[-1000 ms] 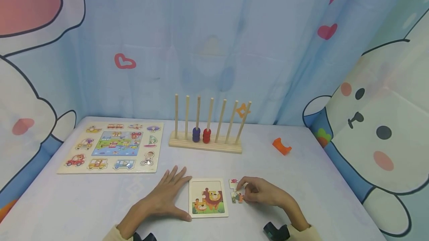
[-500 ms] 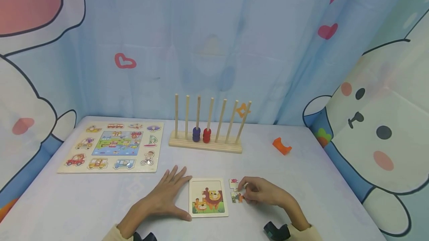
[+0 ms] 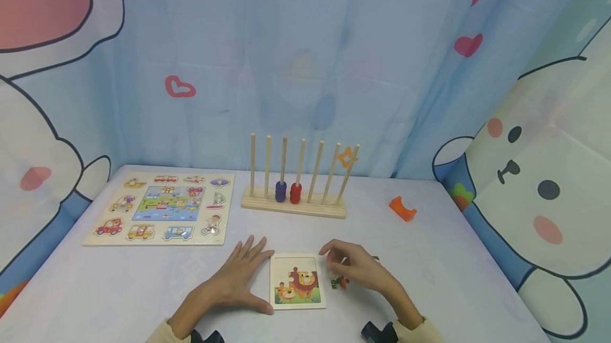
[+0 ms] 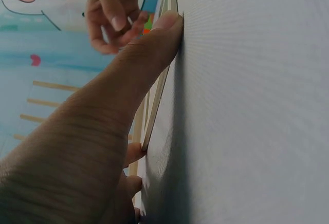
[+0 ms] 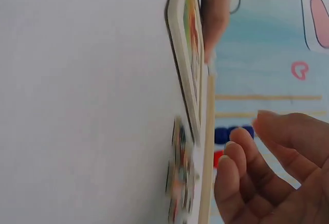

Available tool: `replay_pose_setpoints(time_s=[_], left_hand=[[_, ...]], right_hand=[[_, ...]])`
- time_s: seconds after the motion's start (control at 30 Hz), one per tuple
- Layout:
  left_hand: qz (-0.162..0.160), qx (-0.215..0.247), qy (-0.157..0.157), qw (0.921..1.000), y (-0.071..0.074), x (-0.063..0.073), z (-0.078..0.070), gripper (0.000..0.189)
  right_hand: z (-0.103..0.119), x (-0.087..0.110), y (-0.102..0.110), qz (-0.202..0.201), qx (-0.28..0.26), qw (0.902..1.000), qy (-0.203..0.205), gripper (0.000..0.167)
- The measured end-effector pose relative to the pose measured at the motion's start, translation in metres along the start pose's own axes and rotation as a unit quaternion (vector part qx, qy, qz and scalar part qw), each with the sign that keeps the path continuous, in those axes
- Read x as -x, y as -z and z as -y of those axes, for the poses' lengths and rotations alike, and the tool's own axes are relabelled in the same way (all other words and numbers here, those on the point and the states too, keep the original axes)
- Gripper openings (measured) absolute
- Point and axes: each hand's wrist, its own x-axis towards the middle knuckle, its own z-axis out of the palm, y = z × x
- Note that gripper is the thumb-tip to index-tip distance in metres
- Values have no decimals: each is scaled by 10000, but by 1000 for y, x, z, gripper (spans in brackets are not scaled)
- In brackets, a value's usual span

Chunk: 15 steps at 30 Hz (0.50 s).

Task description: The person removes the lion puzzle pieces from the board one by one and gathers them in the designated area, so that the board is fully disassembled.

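Note:
A small square puzzle board (image 3: 282,262) with a lion and cub picture partly filled in lies in front of me. My left hand (image 3: 234,279) is spread along its left side; in the left wrist view the thumb (image 4: 164,23) presses its edge and fingertips touch its far corner. Just right of the board, my right hand (image 3: 358,266) is over loose puzzle pieces (image 3: 336,283), partly hiding them. In the right wrist view its fingers (image 5: 229,178) are loosely bent and apart, nothing showing between them; the pieces (image 5: 180,175) lie below on the table, blurred.
A wooden peg rack (image 3: 293,206) with blue beads (image 3: 280,192) and red beads (image 3: 295,193) stands behind. A larger vehicle puzzle (image 3: 157,234) lies at the back left. An orange curved block (image 3: 402,209) rests at the right. A printed curtain (image 3: 229,110) closes off the back.
My right hand has lifted off the loose pieces, shifting left and away from me, and its fingers have loosened. The left hand and the lion board stay in place.

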Motion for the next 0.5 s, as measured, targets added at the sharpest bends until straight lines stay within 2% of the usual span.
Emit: replay_pose_setpoints(time_s=[0.1,0.23,0.37,0.5], left_hand=[[-6,15,-1,10000,-1,0,0,112],[-22,20,-19,10000,0,1,0,111],[-19,9,-21,10000,0,1,1,111],[-25,19,-27,10000,0,0,1,111]], right_hand=[[9,-12,-11,-42,27,9999,161,19],[20,-25,-24,239,-19,9992,326,19],[23,-26,-31,504,-17,9983,278,17],[18,-25,-34,543,13,9983,188,15]])
